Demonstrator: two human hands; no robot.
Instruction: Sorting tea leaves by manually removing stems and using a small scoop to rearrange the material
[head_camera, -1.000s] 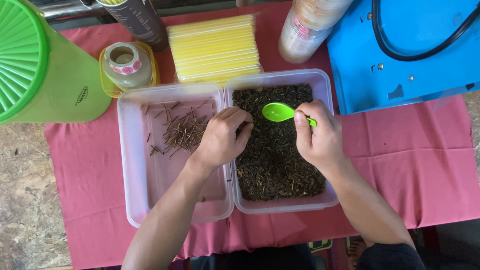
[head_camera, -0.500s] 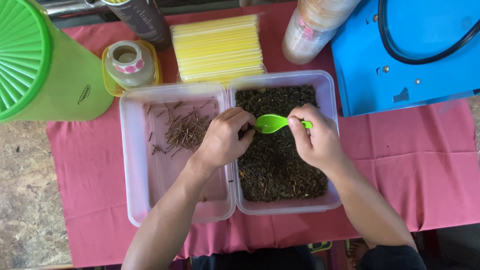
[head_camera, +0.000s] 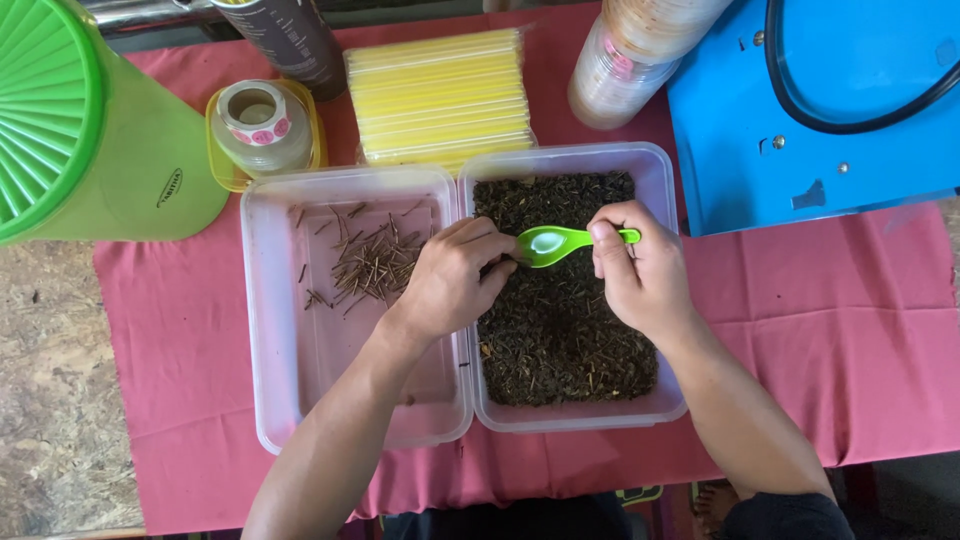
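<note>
1. The right hand (head_camera: 640, 275) is pinched closed on the handle end of a small green spoon (head_camera: 562, 243), thumb and fingers wrapped round the stem.
2. The left hand (head_camera: 452, 280) is curled with its fingertips right at the spoon's bowl, over the dark leaves; whether it actually grips anything I cannot tell.
3. The spoon sits just above the right tub (head_camera: 665, 300), the one full of dark dried leaves (head_camera: 560, 340), near its left wall.
4. Its long axis runs almost level across the view: handle to the person's right, bowl to their left, hollow side up.
5. To do this well, I'd say keep the bowl level and low over the leaves, so nothing spills across the wall.
6. Just beside it, the left tub (head_camera: 290, 330) holds only a loose pile of thin brown stems (head_camera: 375, 265).
7. Both tubs rest on a pink cloth (head_camera: 850, 330).
</note>
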